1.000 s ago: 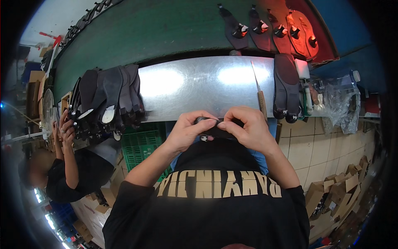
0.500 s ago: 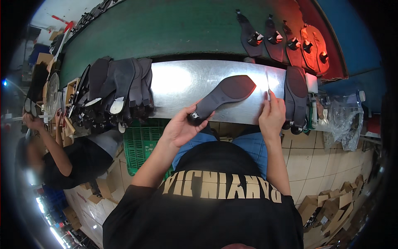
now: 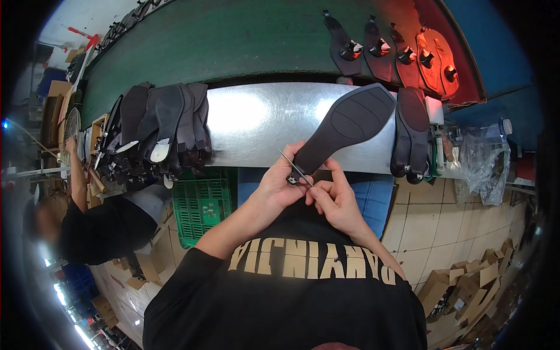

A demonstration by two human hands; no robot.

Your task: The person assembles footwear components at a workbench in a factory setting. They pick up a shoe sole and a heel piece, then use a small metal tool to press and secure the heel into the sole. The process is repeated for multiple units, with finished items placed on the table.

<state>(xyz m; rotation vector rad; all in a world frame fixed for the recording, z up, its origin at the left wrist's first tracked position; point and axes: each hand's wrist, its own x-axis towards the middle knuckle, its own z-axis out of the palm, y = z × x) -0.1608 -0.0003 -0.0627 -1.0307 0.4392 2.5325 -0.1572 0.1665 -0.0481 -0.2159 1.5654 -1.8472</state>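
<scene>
Best done with left hand (image 3: 279, 185) fingers clamped firm on the dark sole's (image 3: 349, 125) heel, toe toward one o'clock, right hand (image 3: 331, 198) pinching the thin blade (image 3: 294, 167) steadily.

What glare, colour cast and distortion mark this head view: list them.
Head view: bright glare patches on the metal worktop; red light tints the shoe uppers at upper right; fisheye bends the table edge and blackens the corners; the sole between both hands is sharp.

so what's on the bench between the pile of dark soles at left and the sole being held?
Nothing: bare shiny metal bench between pile and held sole, head view.
</scene>
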